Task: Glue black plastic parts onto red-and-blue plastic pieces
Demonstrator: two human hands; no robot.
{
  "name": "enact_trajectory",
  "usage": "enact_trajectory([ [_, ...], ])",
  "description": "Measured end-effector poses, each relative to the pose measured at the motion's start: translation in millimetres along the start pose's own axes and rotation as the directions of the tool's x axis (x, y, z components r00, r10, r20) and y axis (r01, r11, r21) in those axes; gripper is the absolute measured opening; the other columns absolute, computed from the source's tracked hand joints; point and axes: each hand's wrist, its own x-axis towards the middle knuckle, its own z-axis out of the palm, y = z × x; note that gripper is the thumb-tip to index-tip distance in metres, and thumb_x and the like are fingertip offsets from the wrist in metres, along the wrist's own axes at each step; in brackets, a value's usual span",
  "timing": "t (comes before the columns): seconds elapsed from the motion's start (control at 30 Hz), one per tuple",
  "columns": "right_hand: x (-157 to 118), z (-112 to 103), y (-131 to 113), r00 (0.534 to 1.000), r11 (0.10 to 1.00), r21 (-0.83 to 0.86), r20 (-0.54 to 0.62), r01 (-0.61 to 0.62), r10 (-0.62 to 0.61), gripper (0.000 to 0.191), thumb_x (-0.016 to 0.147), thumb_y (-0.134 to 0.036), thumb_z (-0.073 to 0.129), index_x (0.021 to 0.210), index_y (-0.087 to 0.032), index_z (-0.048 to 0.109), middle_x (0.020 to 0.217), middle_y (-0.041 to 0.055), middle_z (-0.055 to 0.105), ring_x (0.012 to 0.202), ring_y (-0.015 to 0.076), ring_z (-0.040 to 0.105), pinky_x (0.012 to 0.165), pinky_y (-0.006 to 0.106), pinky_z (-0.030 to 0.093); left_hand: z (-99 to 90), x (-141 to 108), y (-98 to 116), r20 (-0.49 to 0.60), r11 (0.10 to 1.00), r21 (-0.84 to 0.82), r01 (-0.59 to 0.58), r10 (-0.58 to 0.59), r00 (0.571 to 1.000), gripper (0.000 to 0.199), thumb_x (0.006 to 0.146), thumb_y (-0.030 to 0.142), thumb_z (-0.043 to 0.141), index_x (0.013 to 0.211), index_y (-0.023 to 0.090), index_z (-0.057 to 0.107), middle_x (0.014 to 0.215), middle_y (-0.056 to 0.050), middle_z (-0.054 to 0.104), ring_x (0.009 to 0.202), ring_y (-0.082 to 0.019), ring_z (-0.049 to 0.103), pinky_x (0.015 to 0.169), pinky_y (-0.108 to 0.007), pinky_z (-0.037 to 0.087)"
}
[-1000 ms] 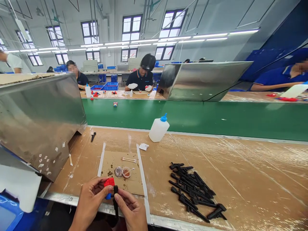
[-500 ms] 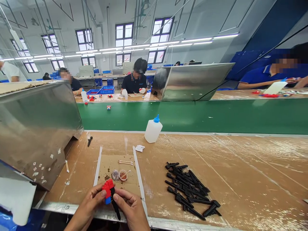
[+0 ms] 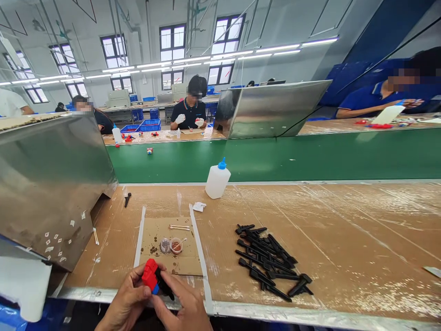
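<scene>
Head view — brown worktop (image 3: pixel 327 239), windows (image 3: pixel 172 48) beyond

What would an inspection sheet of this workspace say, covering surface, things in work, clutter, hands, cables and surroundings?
Surface: brown bench top, shiny and creased; cardboard mat, dark-spotted, white strips along its sides.
Things in work: red-and-blue piece against a black part; pile of black parts to the right.
Clutter: crumpled white tissue, cotton swabs on the mat, lone black part far left.
Hands: left hand holds the red-and-blue piece; right hand holds the black part; both bare.
Cables: dark cable crossing the far metal panel; none seen on the near bench.
Surroundings: green strip beyond the bench, people at work across it.
</scene>
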Motion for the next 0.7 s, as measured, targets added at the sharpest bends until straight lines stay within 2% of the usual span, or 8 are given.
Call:
enact_trajectory([
  [0.1, -2.2, 3.1, 1.6, 0.998, 0.997, -0.062, 0.028, 0.054, -0.052, 0.042, 0.08, -0.014, 0.068, 0.122, -0.015, 0.062, 0.113, 0.0094, 0.072, 0.104, 0.021, 0.069, 0.093, 0.025, 0.055, 1.8, 0.3, 1.8, -0.032, 0.999, 0.038, -0.015, 0.016, 0.999, 0.051, 0.047, 0.031, 0.095, 0.095, 0.02, 0.078, 0.092, -0.009, 0.075, 0.11, -0.032, 0.062, 0.101, -0.043, 0.044],
  [0.3, -6.3, 10.4, 7.1, 0.982, 0.976, -0.111, -0.025, 0.185, -0.188, 0.045, 0.087, -0.01, 0.057, 0.131, -0.013, 0.054, 0.115, 0.0139, 0.07, 0.105, 0.0239, 0.068, 0.091, 0.03, 0.057, 7.6, 0.2, -5.4, -0.066, 0.996, 0.041, -0.082, 0.085, 0.994, 0.045, 0.047, 0.031, 0.095, 0.088, 0.02, 0.079, 0.091, -0.007, 0.077, 0.1, -0.03, 0.067, 0.095, -0.04, 0.049],
  [0.43, -4.8, 11.3, 3.3, 0.972, 0.973, -0.099, -0.092, 0.208, -0.217, 0.041, 0.089, -0.017, 0.06, 0.129, -0.015, 0.059, 0.108, 0.0134, 0.073, 0.099, 0.0253, 0.07, 0.086, 0.032, 0.059, 3.0, -1.1, -8.5, -0.045, 0.994, 0.011, -0.105, 0.105, 0.993, 0.047, 0.048, 0.035, 0.094, 0.09, 0.02, 0.079, 0.092, -0.008, 0.077, 0.097, -0.029, 0.068, 0.09, -0.039, 0.052],
  [0.5, -5.0, 12.3, -1.9, 0.984, 0.992, 0.009, -0.125, 0.126, -0.124, 0.035, 0.089, -0.027, 0.064, 0.124, -0.019, 0.065, 0.102, 0.0102, 0.075, 0.09, 0.0241, 0.073, 0.081, 0.03, 0.061, -0.4, -2.5, -8.6, -0.006, 0.994, -0.004, -0.106, 0.106, 0.994, 0.049, 0.051, 0.04, 0.093, 0.094, 0.021, 0.078, 0.095, -0.008, 0.076, 0.096, -0.028, 0.068, 0.083, -0.035, 0.054],
  [0.57, -7.2, 14.3, -6.7, 0.993, 0.974, 0.215, -0.075, -0.075, 0.093, 0.034, 0.092, -0.04, 0.06, 0.118, -0.022, 0.07, 0.083, 0.0062, 0.076, 0.065, 0.0189, 0.073, 0.061, 0.024, 0.062, -2.0, -4.3, -8.5, 0.046, 0.994, -0.021, -0.106, 0.107, 0.993, 0.051, 0.054, 0.045, 0.091, 0.098, 0.021, 0.078, 0.101, -0.01, 0.076, 0.097, -0.028, 0.068, 0.072, -0.03, 0.055],
  [0.63, -10.7, 16.4, -9.3, 0.952, 0.882, 0.373, 0.013, -0.288, 0.305, 0.04, 0.095, -0.049, 0.053, 0.115, -0.021, 0.072, 0.063, 0.0021, 0.071, 0.041, 0.0131, 0.063, 0.04, 0.019, 0.054, -0.2, -5.5, -8.8, 0.088, 0.994, -0.042, -0.101, 0.105, 0.991, 0.047, 0.059, 0.045, 0.088, 0.099, 0.021, 0.077, 0.107, -0.011, 0.075, 0.091, -0.026, 0.069, 0.063, -0.027, 0.054],
  [0.67, -12.3, 17.2, -9.7, 0.933, 0.852, 0.4, 0.024, -0.339, 0.36, 0.04, 0.095, -0.049, 0.052, 0.115, -0.02, 0.072, 0.059, 0.0008, 0.069, 0.036, 0.0118, 0.059, 0.036, 0.018, 0.051, 1.8, -5.7, -9.3, 0.091, 0.993, -0.052, -0.101, 0.106, 0.99, 0.044, 0.062, 0.043, 0.087, 0.099, 0.021, 0.077, 0.109, -0.012, 0.074, 0.086, -0.025, 0.07, 0.059, -0.027, 0.054],
  [0.7, -13.3, 17.8, -9.8, 0.93, 0.859, 0.388, -0.014, -0.334, 0.368, 0.037, 0.096, -0.046, 0.053, 0.114, -0.021, 0.072, 0.059, 0.0009, 0.07, 0.036, 0.0119, 0.06, 0.037, 0.019, 0.052, 4.4, -5.6, -10.0, 0.069, 0.992, -0.063, -0.105, 0.109, 0.992, 0.039, 0.064, 0.04, 0.086, 0.098, 0.022, 0.078, 0.109, -0.011, 0.075, 0.082, -0.023, 0.07, 0.059, -0.027, 0.054],
])
